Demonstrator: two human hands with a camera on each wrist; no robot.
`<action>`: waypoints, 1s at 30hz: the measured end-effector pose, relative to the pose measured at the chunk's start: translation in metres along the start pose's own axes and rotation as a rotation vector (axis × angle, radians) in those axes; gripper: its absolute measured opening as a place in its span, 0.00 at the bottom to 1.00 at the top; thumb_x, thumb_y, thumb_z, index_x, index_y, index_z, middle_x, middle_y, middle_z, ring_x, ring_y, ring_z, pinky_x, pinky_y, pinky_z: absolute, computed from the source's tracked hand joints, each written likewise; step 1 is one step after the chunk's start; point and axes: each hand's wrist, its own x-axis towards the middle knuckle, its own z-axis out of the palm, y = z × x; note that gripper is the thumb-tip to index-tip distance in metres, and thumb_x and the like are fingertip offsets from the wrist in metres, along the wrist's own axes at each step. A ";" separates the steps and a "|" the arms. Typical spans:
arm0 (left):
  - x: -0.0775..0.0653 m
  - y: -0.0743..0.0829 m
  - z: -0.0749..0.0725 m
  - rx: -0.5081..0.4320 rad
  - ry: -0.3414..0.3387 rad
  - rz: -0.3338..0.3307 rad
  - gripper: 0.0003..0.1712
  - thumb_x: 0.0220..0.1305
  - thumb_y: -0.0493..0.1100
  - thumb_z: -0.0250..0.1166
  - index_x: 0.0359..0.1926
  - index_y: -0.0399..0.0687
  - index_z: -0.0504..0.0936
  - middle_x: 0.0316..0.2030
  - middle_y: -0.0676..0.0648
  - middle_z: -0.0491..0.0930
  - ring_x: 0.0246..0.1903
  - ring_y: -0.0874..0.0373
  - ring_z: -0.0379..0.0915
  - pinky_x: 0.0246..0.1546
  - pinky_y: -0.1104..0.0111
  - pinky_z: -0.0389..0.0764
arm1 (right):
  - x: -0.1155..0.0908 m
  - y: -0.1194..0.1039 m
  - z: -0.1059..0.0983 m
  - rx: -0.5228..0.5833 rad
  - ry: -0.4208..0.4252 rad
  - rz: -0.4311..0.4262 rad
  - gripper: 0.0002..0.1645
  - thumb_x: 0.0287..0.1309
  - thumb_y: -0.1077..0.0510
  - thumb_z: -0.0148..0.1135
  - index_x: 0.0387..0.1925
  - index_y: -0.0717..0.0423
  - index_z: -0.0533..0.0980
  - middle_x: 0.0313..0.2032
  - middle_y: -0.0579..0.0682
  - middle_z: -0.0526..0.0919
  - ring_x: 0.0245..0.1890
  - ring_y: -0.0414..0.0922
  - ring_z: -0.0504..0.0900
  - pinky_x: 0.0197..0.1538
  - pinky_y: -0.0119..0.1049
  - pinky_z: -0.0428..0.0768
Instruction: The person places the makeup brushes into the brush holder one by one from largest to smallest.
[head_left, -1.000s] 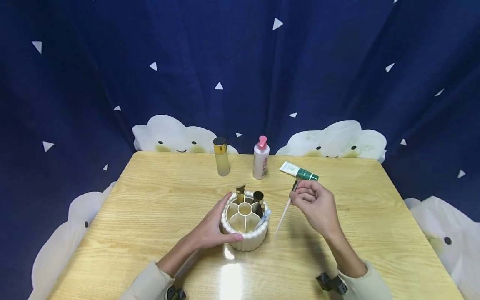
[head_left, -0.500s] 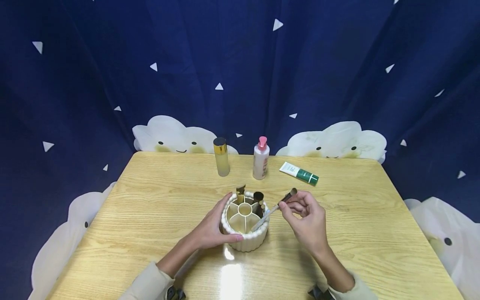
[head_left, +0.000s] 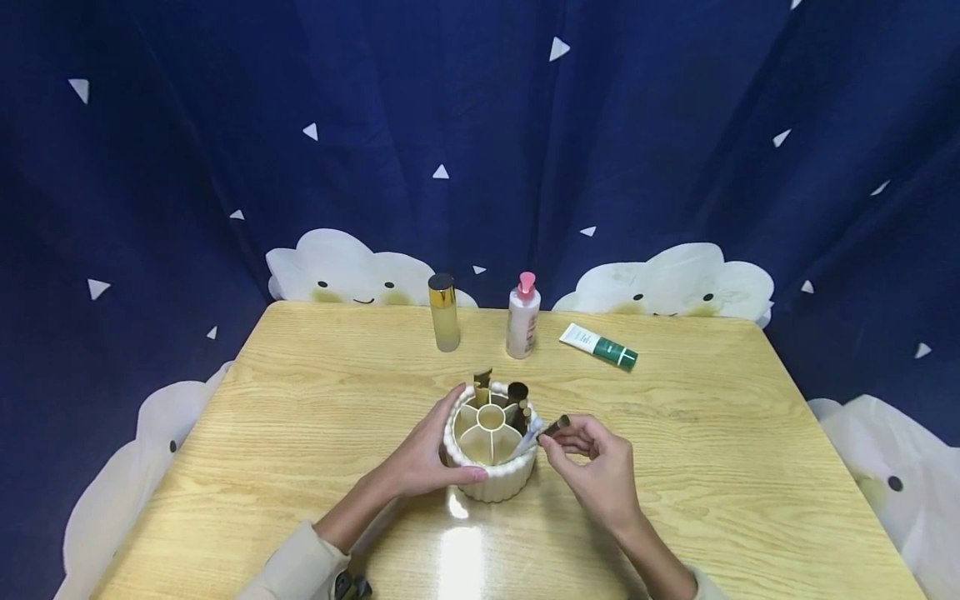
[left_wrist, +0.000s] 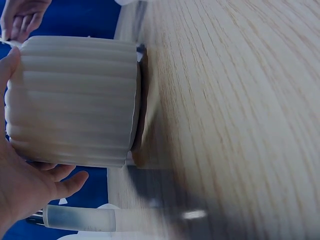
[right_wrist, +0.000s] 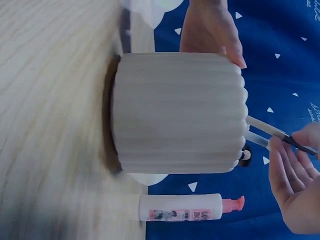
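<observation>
A white round organizer (head_left: 498,483) with a beaded rim, ribbed wall and petal-shaped compartments stands on the table. My left hand (head_left: 427,458) grips it from the left, thumb over the front rim and fingers around the far side. My right hand (head_left: 596,471) pinches a slim makeup brush (head_left: 555,426) near its dark upper end. The brush's pale handle leans down into the organizer's right-hand compartment, its lower end hidden by the wall in the right wrist view. Beside it a pale blue-white stick (right_wrist: 257,139) pokes out. A dark-topped brush (head_left: 517,393) and a gold-brown item (head_left: 482,386) stand towards the back.
Behind the organizer stand a gold-collared bottle (head_left: 446,321) with a black cap and a white bottle (head_left: 522,321) with a pink pump. A green and white tube (head_left: 600,346) lies back right on the wooden table (head_left: 300,400). A blue curtain (head_left: 480,125) hangs behind.
My right hand has moved left and down from beside the tube, bringing the brush handle over the rim and into the organizer. The left hand has stayed on the organizer.
</observation>
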 end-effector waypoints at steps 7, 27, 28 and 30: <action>0.000 0.001 -0.001 0.000 0.008 0.014 0.68 0.39 0.67 0.74 0.74 0.66 0.41 0.74 0.46 0.50 0.71 0.45 0.49 0.68 0.41 0.55 | 0.000 0.004 0.007 -0.088 -0.047 0.040 0.09 0.42 0.73 0.70 0.27 0.64 0.79 0.26 0.56 0.86 0.25 0.31 0.82 0.30 0.28 0.84; 0.003 0.001 0.001 0.012 -0.003 0.013 0.69 0.38 0.67 0.74 0.74 0.68 0.39 0.74 0.47 0.48 0.71 0.46 0.49 0.67 0.41 0.55 | 0.004 0.000 0.011 -0.232 -0.178 0.311 0.05 0.41 0.66 0.73 0.21 0.57 0.83 0.16 0.45 0.80 0.16 0.32 0.72 0.20 0.25 0.77; 0.003 0.000 0.001 0.013 -0.001 0.020 0.69 0.38 0.67 0.74 0.74 0.67 0.40 0.74 0.46 0.49 0.71 0.45 0.49 0.67 0.40 0.56 | 0.004 -0.001 0.011 -0.234 -0.183 0.322 0.05 0.41 0.65 0.73 0.21 0.57 0.83 0.16 0.45 0.80 0.16 0.32 0.72 0.20 0.26 0.77; 0.002 -0.001 0.000 0.014 0.002 0.032 0.69 0.37 0.66 0.74 0.75 0.66 0.40 0.74 0.45 0.49 0.71 0.44 0.50 0.66 0.40 0.57 | 0.003 -0.001 0.009 -0.227 -0.204 0.343 0.05 0.42 0.63 0.74 0.22 0.56 0.83 0.17 0.45 0.81 0.16 0.32 0.73 0.21 0.26 0.78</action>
